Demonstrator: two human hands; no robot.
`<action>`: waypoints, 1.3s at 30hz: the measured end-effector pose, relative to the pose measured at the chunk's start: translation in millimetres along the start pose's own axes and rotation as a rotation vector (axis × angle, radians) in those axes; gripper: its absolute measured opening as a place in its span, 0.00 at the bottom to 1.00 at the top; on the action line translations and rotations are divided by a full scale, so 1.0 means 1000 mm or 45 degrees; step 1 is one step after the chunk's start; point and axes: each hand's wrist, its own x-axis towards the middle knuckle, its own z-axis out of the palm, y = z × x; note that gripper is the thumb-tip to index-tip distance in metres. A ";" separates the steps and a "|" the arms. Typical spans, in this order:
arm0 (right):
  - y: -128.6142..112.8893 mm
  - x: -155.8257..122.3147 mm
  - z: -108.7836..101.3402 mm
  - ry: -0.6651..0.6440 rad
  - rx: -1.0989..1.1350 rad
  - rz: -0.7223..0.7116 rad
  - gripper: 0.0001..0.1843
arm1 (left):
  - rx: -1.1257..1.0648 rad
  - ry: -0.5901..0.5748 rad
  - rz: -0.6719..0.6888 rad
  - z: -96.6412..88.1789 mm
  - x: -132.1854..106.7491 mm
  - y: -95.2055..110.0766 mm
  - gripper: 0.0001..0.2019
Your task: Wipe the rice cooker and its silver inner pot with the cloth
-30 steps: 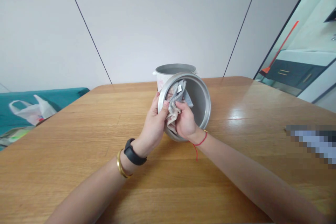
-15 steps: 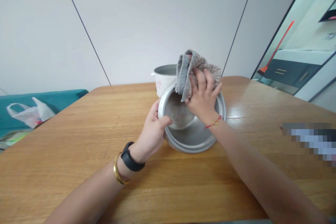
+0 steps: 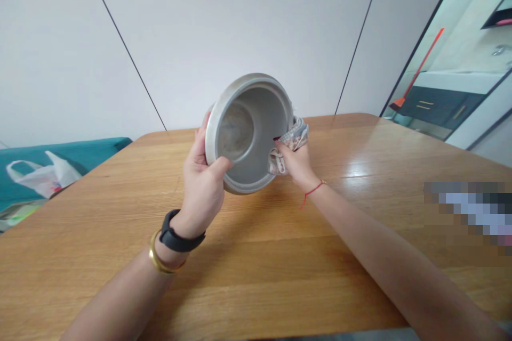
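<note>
Left hand (image 3: pixel 202 181) grips the rim of an aluminium pot (image 3: pixel 250 133), thumb hooked inside (a steady hold that leaves its interior facing the camera), tilted up over the wooden surface (image 3: pixel 280 277), as the right hand (image 3: pixel 294 162) bunches a grey cloth (image 3: pixel 290 144) against the pot's right side.

I count my two hands (image 3: pixel 202 186), one metal pot (image 3: pixel 256 117), one cloth (image 3: pixel 292 141), one table (image 3: pixel 280 261), one plastic bag (image 3: pixel 42 181), one black wristband (image 3: pixel 178 240), one gold bangle (image 3: pixel 157 256), one red string bracelet (image 3: pixel 314 189) and one orange broom (image 3: pixel 420 66).
</note>
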 end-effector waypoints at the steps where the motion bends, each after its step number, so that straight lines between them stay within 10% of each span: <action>1: -0.003 -0.002 -0.001 0.041 -0.056 -0.004 0.29 | -0.044 0.014 0.006 -0.001 0.003 0.000 0.28; 5: -0.024 -0.007 -0.026 0.311 -0.604 -0.357 0.31 | -0.204 0.000 -0.083 -0.003 0.011 -0.001 0.27; 10: -0.039 -0.021 -0.035 -0.061 -1.069 -0.854 0.26 | -0.259 -0.130 -0.264 0.004 0.001 -0.001 0.28; 16: -0.035 -0.033 -0.006 -0.379 -0.915 -0.577 0.34 | -0.356 -0.228 -0.314 0.012 -0.012 -0.001 0.28; 20: -0.046 -0.045 0.002 -0.788 -0.567 -0.731 0.34 | -0.357 -0.225 -0.320 0.011 -0.014 -0.010 0.29; 29: -0.036 -0.017 -0.022 -0.384 -0.790 -0.598 0.39 | -0.095 -0.392 -0.075 0.006 -0.018 -0.010 0.32; 39: -0.075 -0.049 -0.018 -1.077 -0.906 -0.670 0.27 | -0.149 -0.277 -0.062 -0.007 -0.001 -0.003 0.32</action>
